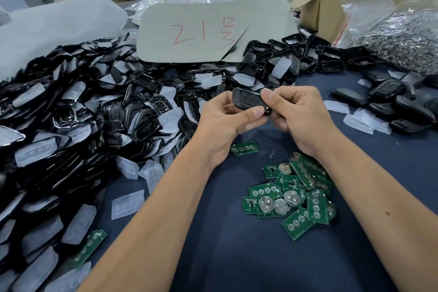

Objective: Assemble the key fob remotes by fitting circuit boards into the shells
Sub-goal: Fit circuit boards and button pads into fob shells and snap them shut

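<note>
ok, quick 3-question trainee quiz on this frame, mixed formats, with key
1. True or false: both hands grip the same black key fob.
2. The pile of green circuit boards lies: A) under the right forearm side, near the person B) on the cardboard sheet C) inside the box.
3. Fill in: the cardboard sheet bears red writing starting with the number ___.

Key: 1 true; 2 A; 3 21.

Glossy black plastic shells, matt green circuit boards with shiny metal discs, dark cloth tabletop.
</note>
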`<state>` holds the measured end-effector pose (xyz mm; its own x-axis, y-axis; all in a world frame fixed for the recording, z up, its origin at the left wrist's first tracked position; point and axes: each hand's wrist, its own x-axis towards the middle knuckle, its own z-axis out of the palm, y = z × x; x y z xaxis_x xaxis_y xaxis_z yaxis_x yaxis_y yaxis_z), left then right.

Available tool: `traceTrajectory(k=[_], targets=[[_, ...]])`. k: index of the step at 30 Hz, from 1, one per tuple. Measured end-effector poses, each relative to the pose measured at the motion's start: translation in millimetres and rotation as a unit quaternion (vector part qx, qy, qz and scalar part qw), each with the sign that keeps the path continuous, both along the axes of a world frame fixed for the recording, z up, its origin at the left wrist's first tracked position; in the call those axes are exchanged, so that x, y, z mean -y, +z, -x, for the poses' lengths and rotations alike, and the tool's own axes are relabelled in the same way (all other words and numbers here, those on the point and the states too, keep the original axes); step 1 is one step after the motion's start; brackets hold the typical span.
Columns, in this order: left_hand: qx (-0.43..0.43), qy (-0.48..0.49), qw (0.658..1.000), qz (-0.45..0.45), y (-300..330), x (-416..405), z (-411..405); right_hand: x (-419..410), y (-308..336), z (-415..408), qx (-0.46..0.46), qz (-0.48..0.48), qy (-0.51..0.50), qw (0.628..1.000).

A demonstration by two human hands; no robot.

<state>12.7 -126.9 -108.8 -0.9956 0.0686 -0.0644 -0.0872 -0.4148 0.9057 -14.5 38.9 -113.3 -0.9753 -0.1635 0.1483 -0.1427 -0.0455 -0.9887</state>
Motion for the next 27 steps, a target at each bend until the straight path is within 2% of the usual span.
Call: traceTrajectory(k=[6, 10, 14, 16, 18, 21, 27], targets=[[0.014, 0.008, 1.000, -0.008, 1, -1, 1, 4, 4, -2, 0.018, 0.015, -0.019, 1.000], [0.022, 0.079, 0.997, 0.011, 0, -6, 1, 8, 3, -5, 0.029, 0.017, -0.066, 0.997], [-0.013, 0.127, 0.987, 0.093, 2, -18, 5, 4, 4, -12, 0.059, 0.011, -0.079, 0.995], [-0.029, 0.135, 0.979, 0.148, 5, -32, 13, 1, 4, -16, 0.078, 0.039, -0.123, 0.989], [-0.039, 0.124, 0.971, 0.201, 7, -54, 24, -5, 3, -17, 0.098, 0.098, -0.200, 0.970], [-0.054, 0.051, 0.965, 0.250, 11, -90, 40, -16, 2, -13, 0.119, 0.193, -0.310, 0.923], [-0.050, -0.116, 0.965, 0.232, 24, -149, 60, -47, 2, -3, 0.099, 0.326, -0.451, 0.825]])
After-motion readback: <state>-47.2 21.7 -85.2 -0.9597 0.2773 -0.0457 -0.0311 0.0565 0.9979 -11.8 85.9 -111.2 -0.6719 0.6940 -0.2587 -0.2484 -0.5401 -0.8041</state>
